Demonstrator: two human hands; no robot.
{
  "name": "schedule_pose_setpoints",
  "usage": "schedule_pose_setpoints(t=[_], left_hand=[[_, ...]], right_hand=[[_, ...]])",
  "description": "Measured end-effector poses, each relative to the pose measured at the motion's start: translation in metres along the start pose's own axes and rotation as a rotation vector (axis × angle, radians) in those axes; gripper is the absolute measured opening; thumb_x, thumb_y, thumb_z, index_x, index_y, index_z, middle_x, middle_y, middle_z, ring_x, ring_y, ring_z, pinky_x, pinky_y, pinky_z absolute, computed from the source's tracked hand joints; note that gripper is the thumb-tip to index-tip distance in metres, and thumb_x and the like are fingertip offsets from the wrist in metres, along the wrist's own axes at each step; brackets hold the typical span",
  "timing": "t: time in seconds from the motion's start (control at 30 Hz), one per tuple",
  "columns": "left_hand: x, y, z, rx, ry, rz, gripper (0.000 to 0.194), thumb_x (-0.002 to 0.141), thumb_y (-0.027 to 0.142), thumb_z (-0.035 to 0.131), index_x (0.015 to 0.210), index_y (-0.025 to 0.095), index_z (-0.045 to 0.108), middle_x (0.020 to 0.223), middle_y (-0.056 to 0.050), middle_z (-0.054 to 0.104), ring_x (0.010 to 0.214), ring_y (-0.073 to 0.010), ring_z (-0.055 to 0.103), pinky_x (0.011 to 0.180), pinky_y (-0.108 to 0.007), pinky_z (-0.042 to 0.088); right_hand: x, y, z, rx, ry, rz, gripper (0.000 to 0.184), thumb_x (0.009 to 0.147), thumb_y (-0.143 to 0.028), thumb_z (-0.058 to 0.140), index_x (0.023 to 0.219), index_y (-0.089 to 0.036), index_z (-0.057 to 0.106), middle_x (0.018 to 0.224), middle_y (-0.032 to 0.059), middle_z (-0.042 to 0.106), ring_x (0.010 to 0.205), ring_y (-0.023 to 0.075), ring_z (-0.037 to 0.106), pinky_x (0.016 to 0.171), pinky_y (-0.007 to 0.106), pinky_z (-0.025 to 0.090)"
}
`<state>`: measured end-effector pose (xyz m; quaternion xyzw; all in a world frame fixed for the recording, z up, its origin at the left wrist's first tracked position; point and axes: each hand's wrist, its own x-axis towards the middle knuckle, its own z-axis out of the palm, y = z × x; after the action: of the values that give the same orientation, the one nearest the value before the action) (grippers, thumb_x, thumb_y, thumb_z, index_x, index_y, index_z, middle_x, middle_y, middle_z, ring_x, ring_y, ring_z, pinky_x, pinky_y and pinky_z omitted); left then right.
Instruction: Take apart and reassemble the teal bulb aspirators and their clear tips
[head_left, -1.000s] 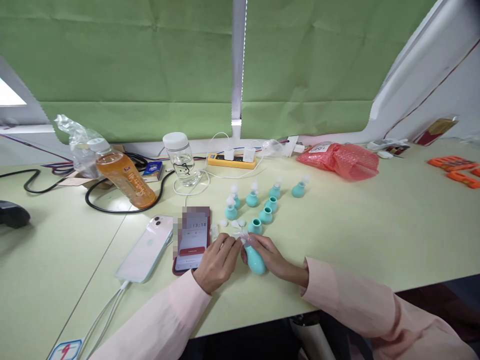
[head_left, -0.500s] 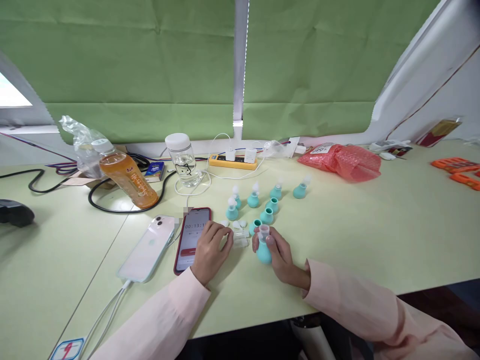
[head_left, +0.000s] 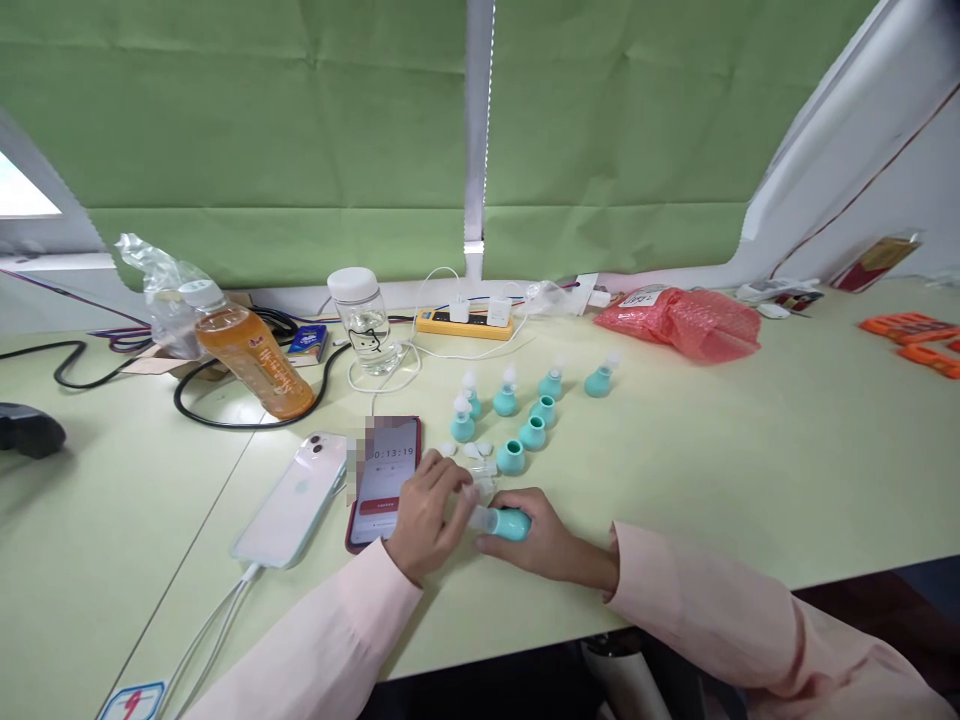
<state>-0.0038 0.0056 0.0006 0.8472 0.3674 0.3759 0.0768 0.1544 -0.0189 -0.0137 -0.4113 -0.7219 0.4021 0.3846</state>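
My right grip (head_left: 549, 538) holds a teal bulb (head_left: 515, 524) over the counter (head_left: 712, 480), toward its front edge. The bulb lies tilted, its clear sleeve (head_left: 484, 518) pointing left. My left grip (head_left: 427, 515) is at the sleeve's free end; I cannot tell whether it is closed on a part there.

Status, as I judge it: five bulbs (head_left: 505, 402) with clear-and-white tops (head_left: 510, 377) are complete, standing farther toward the counter's back edge. The unit in hand is partly assembled, with the sleeve apparently seated. Remaining: three open-necked bulbs (head_left: 533, 434), standing in a line beyond my right grip. Loose parts beyond my left grip: three small white pieces (head_left: 471, 450) and loose sleeves (head_left: 486, 468), count partly hidden.
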Motion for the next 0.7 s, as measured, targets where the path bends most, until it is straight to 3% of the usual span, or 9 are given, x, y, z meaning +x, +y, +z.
schedule_pose_setpoints(t=[0.1,0.2,0.37,0.47,0.57,0.63,0.7], left_hand=[[-0.004,0.008,0.002,-0.056,-0.185,0.033,0.028,0.078,0.033,0.041,0.056,0.015,0.045,0.053,-0.002,0.044,0.053,-0.0136,0.040,0.047,-0.026,0.030],[-0.005,0.012,0.005,-0.183,-0.325,-0.114,0.036,0.080,0.032,0.039,0.048,0.016,0.037,0.046,0.002,0.037,0.045,-0.0088,0.035,0.046,-0.023,0.026],[-0.003,0.015,0.003,-0.677,-0.503,-0.330,0.041,0.082,0.038,0.034,0.048,0.016,0.030,0.045,0.004,0.029,0.043,-0.0062,0.024,0.042,-0.021,0.020],[-0.002,0.012,0.001,-0.881,-0.453,-0.470,0.046,0.081,0.044,0.030,0.043,0.017,0.028,0.040,0.005,0.026,0.038,-0.0056,0.022,0.040,-0.022,0.019],[0.000,0.004,0.000,-0.897,-0.317,-0.607,0.050,0.084,0.045,0.019,0.041,0.018,0.025,0.036,0.006,0.022,0.036,-0.0059,0.021,0.040,-0.022,0.020],[0.000,0.001,0.000,-0.736,-0.246,-0.611,0.049,0.084,0.043,0.019,0.044,0.018,0.028,0.039,0.005,0.025,0.038,-0.0068,0.025,0.041,-0.022,0.021],[-0.002,0.000,0.003,-0.422,-0.267,-0.493,0.045,0.083,0.044,0.027,0.050,0.016,0.038,0.046,0.003,0.037,0.043,-0.0091,0.035,0.045,-0.022,0.027]], right_hand=[[-0.001,0.004,0.002,-0.004,-0.052,-0.016,0.019,0.063,-0.026,0.060,0.053,-0.014,0.048,0.049,-0.0038,0.041,0.048,0.0074,0.038,0.042,0.019,0.032],[-0.001,0.003,0.001,0.054,-0.124,-0.060,0.015,0.064,-0.023,0.057,0.055,-0.014,0.050,0.051,-0.0029,0.045,0.049,0.0078,0.042,0.043,0.019,0.034],[0.000,-0.004,-0.005,0.052,-0.182,-0.117,0.014,0.067,-0.026,0.057,0.060,-0.014,0.053,0.053,-0.0021,0.050,0.049,0.0079,0.045,0.044,0.019,0.037],[0.000,-0.009,-0.009,-0.056,-0.247,-0.259,0.018,0.069,-0.028,0.055,0.057,-0.016,0.050,0.051,-0.0022,0.048,0.047,0.0078,0.042,0.045,0.020,0.036],[-0.001,-0.014,-0.015,-0.113,-0.273,-0.415,0.017,0.070,-0.029,0.055,0.060,-0.017,0.049,0.052,-0.0020,0.047,0.048,0.0075,0.041,0.048,0.021,0.036],[0.002,-0.015,-0.021,-0.070,-0.200,-0.408,0.016,0.069,-0.028,0.057,0.062,-0.017,0.048,0.052,-0.0026,0.045,0.047,0.0072,0.039,0.048,0.021,0.035],[0.007,-0.012,-0.031,-0.014,-0.095,-0.366,0.016,0.070,-0.027,0.055,0.064,-0.017,0.046,0.054,-0.0020,0.044,0.049,0.0081,0.039,0.048,0.022,0.034]])
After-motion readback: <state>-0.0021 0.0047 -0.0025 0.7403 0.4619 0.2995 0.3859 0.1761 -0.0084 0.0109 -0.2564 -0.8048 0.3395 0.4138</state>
